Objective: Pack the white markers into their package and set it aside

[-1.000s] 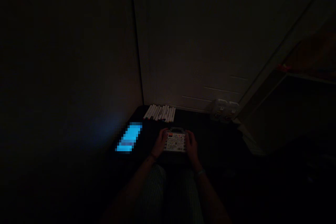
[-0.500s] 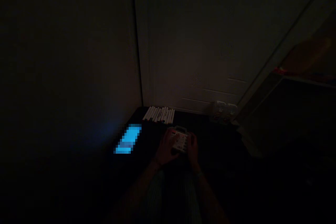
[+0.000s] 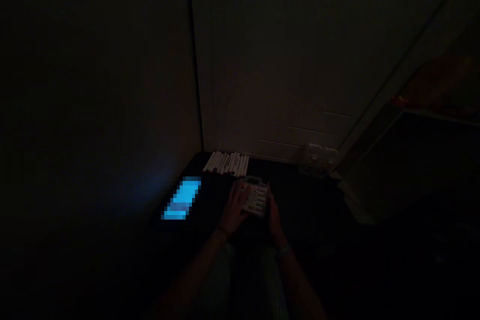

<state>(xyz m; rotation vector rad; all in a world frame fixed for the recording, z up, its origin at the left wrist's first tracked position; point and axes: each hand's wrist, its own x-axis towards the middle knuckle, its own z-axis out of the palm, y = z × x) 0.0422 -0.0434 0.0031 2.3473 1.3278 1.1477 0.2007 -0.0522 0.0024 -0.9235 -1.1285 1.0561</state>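
The scene is very dark. A small white case with a printed label and a handle (image 3: 256,198) sits on a dark surface in front of me. My left hand (image 3: 234,207) lies over its left part, fingers curled onto the top. My right hand (image 3: 273,215) holds its right edge. A row of white markers (image 3: 226,163) lies just beyond the case, near the wall.
A glowing blue screen (image 3: 182,198) lies to the left of the case. A pale packet (image 3: 318,157) stands at the back right by a door. A dark cabinet or box (image 3: 412,160) rises on the right. My legs show at the bottom.
My left hand has moved from the case's left side onto its top, covering part of the label. The case appears tilted and narrower now.
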